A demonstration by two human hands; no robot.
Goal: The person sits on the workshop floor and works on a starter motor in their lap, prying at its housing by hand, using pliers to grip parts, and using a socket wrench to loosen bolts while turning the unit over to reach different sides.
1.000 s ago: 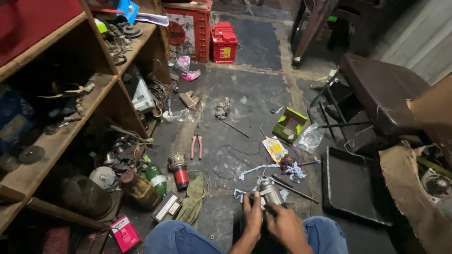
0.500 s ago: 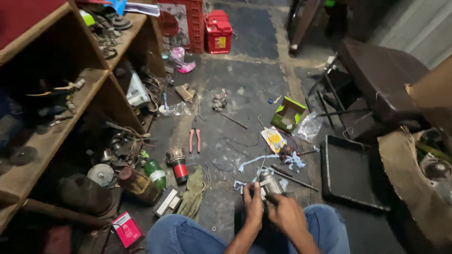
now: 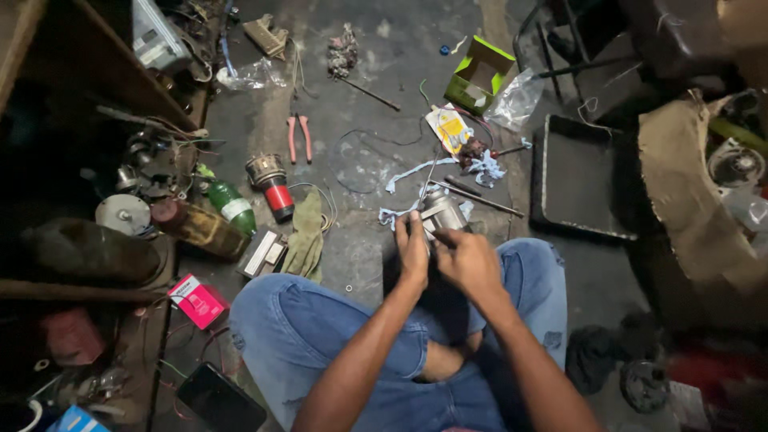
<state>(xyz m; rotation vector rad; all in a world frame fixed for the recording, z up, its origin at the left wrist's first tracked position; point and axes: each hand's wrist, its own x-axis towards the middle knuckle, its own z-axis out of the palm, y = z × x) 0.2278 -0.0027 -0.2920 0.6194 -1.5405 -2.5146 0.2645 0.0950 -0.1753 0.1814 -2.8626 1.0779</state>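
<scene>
I sit on a dark floor with my knees in blue jeans (image 3: pixel 304 328) spread apart. A small grey metal motor part (image 3: pixel 442 212) is gripped between both hands above my lap. My left hand (image 3: pixel 413 250) wraps its left side. My right hand (image 3: pixel 468 258) pinches it from the right with its fingers on top. Pale blue cloth strips (image 3: pixel 416 172) and a thin metal rod (image 3: pixel 480 198) lie on the floor just beyond the part.
Red-handled pliers (image 3: pixel 298 136), a red-and-silver cylinder (image 3: pixel 274 188), a green bottle (image 3: pixel 230 205), a green glove (image 3: pixel 306 236) and a pink box (image 3: pixel 197 300) lie left. A green box (image 3: pixel 478 74) and black tray (image 3: pixel 580 178) sit right. Wooden shelves (image 3: pixel 96 96) stand at left.
The view has dipped down and closer to my hands and lap. Both hands stay on the metal part, with the right hand's fingers shifted over its top.
</scene>
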